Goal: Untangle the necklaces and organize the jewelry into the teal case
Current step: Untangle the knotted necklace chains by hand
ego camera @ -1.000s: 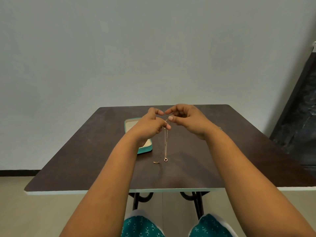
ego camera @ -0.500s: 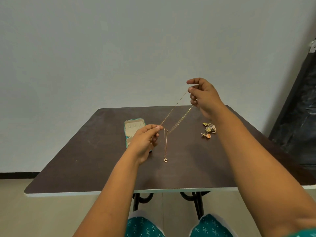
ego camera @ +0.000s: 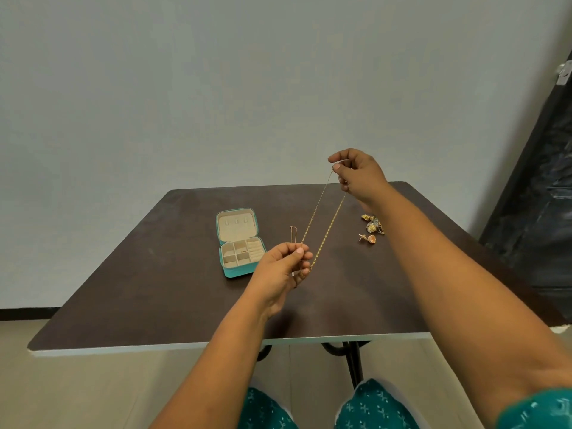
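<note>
Pinching a gold chain [ego camera: 322,209] taut, left hand [ego camera: 283,267] low, right hand [ego camera: 360,174] raised.

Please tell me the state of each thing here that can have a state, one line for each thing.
teal case: open, lid up, flat on the table.
gold chains: stretched tight between both hands, above the table.
left hand: pinches the chains' lower end.
right hand: pinches the chains' upper end, raised.
earrings: loose pile on the table, outside the case.
</note>
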